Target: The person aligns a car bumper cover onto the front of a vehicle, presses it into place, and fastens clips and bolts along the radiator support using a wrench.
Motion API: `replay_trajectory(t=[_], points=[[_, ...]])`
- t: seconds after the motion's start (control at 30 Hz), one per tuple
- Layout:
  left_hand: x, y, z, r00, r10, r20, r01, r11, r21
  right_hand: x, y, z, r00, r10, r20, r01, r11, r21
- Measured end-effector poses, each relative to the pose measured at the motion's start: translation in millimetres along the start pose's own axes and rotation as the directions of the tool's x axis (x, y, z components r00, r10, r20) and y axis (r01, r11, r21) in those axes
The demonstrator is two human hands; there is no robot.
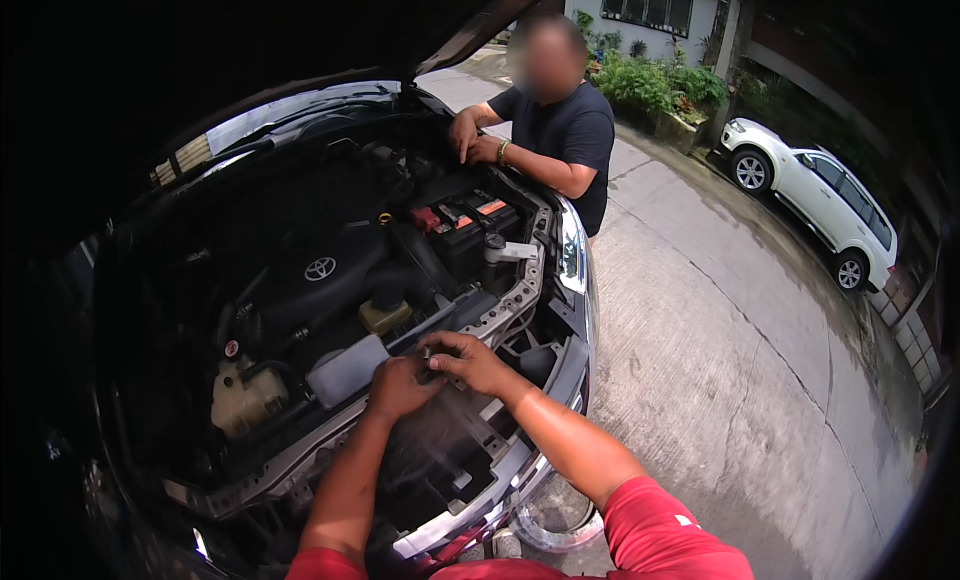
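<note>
My left hand [398,386] and my right hand [466,364] meet over the front crossmember [335,425] of a car's engine bay. Their fingers are closed together around a small metal piece [428,353], mostly hidden by the fingers, so its kind does not show. Just left of my hands lies a pale, flat, rectangular piece [347,371]. Beyond them sits a yellowish reservoir [386,317] with a dark cap.
A cream reservoir [245,398] stands at the left, behind the dark engine cover [325,250] the battery [475,225] is to the right. Overhead is the raised hood [250,40]. A person [555,130] leans on the right fender. A white car [815,195] is parked beyond the concrete driveway [720,380].
</note>
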State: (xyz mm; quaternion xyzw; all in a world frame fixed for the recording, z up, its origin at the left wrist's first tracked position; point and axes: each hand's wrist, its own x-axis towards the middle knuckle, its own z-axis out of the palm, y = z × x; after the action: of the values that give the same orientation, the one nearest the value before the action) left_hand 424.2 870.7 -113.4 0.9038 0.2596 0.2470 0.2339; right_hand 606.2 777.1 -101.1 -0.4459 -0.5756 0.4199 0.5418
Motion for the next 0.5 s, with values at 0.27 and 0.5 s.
replay_trajectory(t=[0.27, 0.5], points=[[-3.1, -14.0, 0.6, 0.985, 0.089, -0.151, -0.101, 0.992, -0.077, 10.8, -17.8, -9.4, 0.998, -0.058, 0.017, 0.06, 0.99, -0.128], [0.7, -30.7, 2.6, 0.994, -0.09, -0.062, 0.058, 0.917, -0.394, 14.1, -48.1, -21.7, 0.939, 0.174, -0.295, -0.25, 0.938, -0.241]])
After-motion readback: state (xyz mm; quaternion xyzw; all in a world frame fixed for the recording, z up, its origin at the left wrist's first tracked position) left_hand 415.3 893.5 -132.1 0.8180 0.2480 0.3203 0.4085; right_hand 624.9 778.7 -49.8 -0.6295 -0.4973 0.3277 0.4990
